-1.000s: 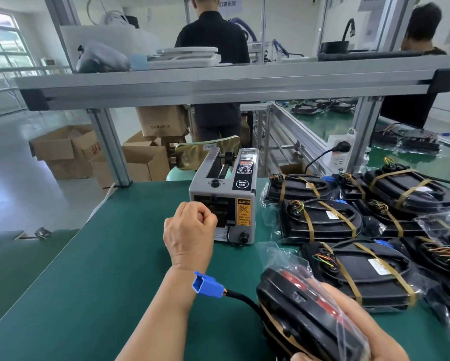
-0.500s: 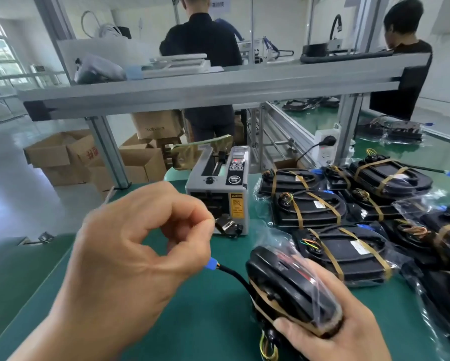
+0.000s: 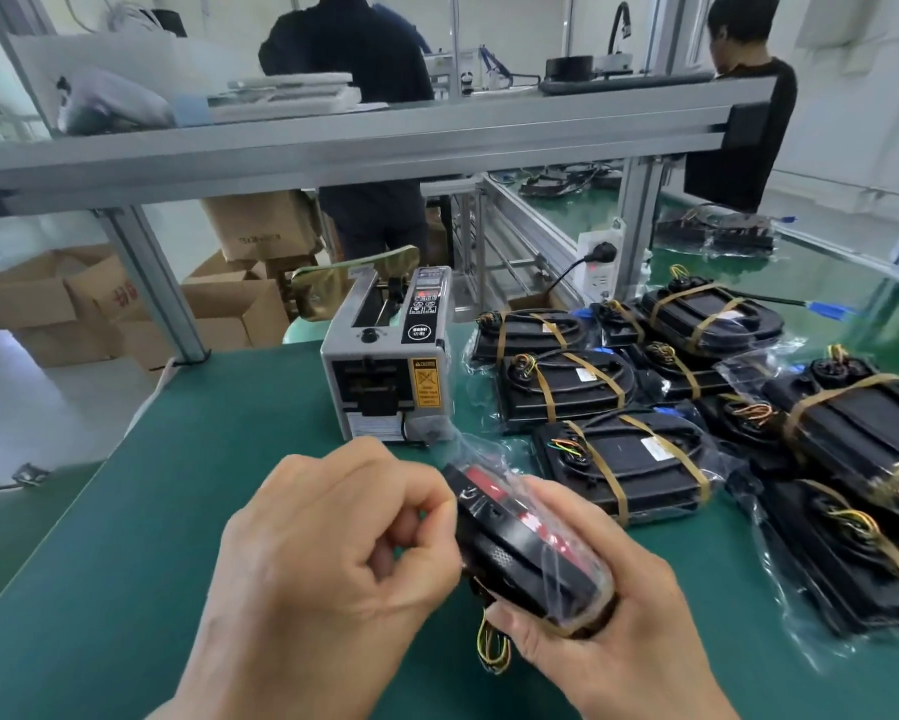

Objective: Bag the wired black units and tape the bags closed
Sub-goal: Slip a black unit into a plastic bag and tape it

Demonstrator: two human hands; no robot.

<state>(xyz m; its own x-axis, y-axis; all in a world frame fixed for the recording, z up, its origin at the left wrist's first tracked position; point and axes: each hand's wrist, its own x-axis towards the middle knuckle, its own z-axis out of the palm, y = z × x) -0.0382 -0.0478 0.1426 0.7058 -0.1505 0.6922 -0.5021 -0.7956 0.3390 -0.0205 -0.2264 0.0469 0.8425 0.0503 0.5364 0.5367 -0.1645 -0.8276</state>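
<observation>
My right hand point(image 3: 618, 641) grips a black unit point(image 3: 509, 548) inside a clear plastic bag point(image 3: 572, 558), tilted just above the green table point(image 3: 177, 511). Yellow wires point(image 3: 491, 649) hang out below it. My left hand point(image 3: 333, 563) is beside the unit's left end. Its thumb and forefinger pinch together against the bag's edge, seemingly on a thin clear tape strip that is hard to make out. The grey tape dispenser point(image 3: 385, 366) stands behind my hands.
Several bagged, strapped black units point(image 3: 618, 459) cover the table's right half. A post with a plugged socket point(image 3: 600, 262) stands behind them. An aluminium shelf point(image 3: 385, 137) crosses overhead. Cardboard boxes point(image 3: 218, 314) lie on the floor at the left. Two people work at the back.
My left hand left the dispenser's outlet, came back toward me with its fingers pinched and now meets the bag. The blue connector is hidden behind it.
</observation>
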